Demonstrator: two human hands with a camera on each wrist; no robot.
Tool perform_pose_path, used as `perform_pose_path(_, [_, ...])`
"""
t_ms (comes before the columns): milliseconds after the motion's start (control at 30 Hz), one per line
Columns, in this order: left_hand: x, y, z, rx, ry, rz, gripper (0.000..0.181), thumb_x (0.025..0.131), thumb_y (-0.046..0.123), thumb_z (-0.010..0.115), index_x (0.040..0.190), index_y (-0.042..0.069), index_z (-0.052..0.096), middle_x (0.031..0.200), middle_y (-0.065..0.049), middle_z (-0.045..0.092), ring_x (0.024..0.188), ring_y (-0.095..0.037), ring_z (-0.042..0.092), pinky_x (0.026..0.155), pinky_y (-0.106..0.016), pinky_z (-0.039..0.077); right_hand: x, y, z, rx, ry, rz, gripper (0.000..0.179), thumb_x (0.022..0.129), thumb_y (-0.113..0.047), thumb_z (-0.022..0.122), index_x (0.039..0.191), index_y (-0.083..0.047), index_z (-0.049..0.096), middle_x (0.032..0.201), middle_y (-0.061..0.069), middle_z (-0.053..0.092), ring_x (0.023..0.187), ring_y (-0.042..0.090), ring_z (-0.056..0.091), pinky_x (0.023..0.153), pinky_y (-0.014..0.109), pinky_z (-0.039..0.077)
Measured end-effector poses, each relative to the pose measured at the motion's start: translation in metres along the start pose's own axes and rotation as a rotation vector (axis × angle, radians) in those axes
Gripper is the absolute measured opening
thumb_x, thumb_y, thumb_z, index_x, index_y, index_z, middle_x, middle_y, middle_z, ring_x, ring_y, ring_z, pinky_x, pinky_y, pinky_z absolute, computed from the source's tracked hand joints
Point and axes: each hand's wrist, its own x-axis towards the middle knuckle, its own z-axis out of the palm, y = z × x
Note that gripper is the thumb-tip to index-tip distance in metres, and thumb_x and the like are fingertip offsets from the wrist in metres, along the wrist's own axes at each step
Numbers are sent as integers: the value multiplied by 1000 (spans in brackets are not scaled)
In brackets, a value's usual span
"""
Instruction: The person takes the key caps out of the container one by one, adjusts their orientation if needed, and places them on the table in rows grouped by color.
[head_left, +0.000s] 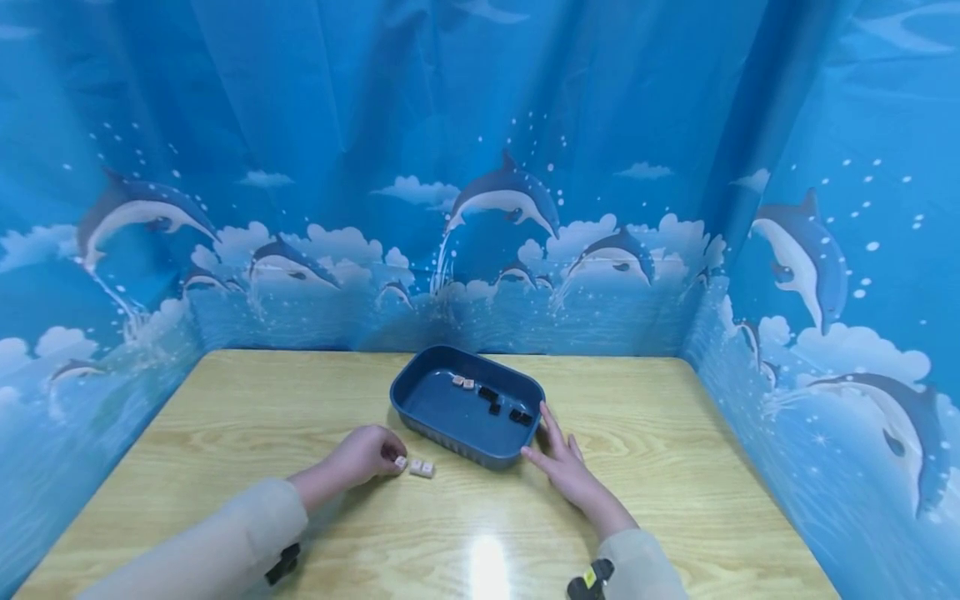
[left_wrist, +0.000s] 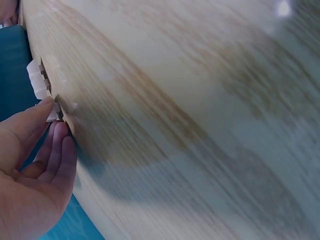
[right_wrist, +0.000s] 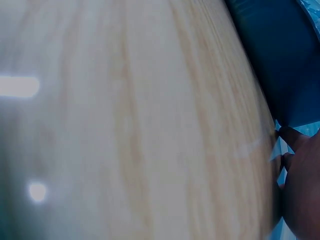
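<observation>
My left hand [head_left: 373,451] pinches a small white block [head_left: 401,462], marked on top, between thumb and fingertips at the tabletop. Two more white blocks [head_left: 422,468] sit side by side just right of it. In the left wrist view the neighbouring white blocks [left_wrist: 36,80] show grey parts along their underside. Fingers spread, my right hand [head_left: 567,472] touches the right end of a blue plastic bin [head_left: 442,435]. Inside the bin lie two pale blocks [head_left: 463,382] and several black blocks [head_left: 495,408]. The right wrist view catches only part of the right hand [right_wrist: 302,182], beside the bin's wall [right_wrist: 285,65].
A wood-grain table [head_left: 255,417] carries everything. Behind it and along both sides hangs a blue curtain [head_left: 360,317] printed with dolphins. The bin stands near the table's back edge, slightly turned.
</observation>
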Motion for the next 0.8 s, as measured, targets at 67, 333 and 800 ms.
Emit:
perform_pose_path(67, [0,1,0,0,4,-3,12,74,3,81,83,6,74,74,6,65,67,-5,55,61,-23,49,0,0,0,0,2,2,86,94,-49,58,155,-40,-2,162,3,7,140,51,-15,101,75,-7])
perform_pose_path(333, [1,2,2,17,27,8,16,70,5,84,80,7,72,70,8,63,64,-3,53,61,-22,48,-1,-1,0,-2,0,-23,85,95,-46,58,156,-37,-1,161,7,10,140,51,-14,103,72,-8])
perform_pose_path(800, [2,5,4,-1,23,-37,18,69,3,84,79,9,71,70,7,61,64,-5,53,60,-23,48,-1,-1,0,11,2,-14,87,93,-51,59,156,-37,0,160,9,15,141,48,-16,105,71,-9])
